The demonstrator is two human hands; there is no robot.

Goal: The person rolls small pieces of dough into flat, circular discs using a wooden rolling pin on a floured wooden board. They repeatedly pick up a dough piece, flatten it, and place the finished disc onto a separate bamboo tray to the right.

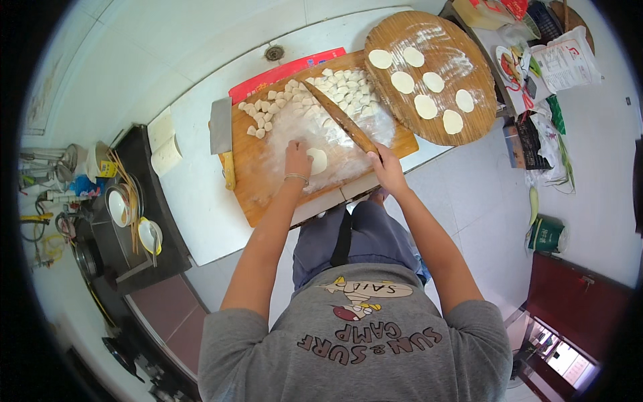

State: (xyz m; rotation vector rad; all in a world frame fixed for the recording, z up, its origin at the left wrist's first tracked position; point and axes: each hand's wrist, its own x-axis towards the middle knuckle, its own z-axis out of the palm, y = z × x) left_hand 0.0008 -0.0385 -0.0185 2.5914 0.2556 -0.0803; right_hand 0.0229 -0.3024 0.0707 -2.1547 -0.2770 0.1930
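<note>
Dough disc (319, 161) on floured board (249, 184); white counter (194, 201), tiled wall (161, 53)

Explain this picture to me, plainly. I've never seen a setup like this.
There is no robot here, just a person working with bare hands. The single picture comes from a wide fisheye camera worn on the head, looking down, so straight edges bend near the rim.

A rectangular wooden board lies in front, dusted with white powder. Many small dough pieces cover its far part, and a cleaver lies along its left edge. To the right, a round wooden board carries seven flat dough rounds.

The right hand grips the near end of a long wooden rolling pin. The left hand is at the edge of another dough circle; whether it pinches it is unclear.
</note>
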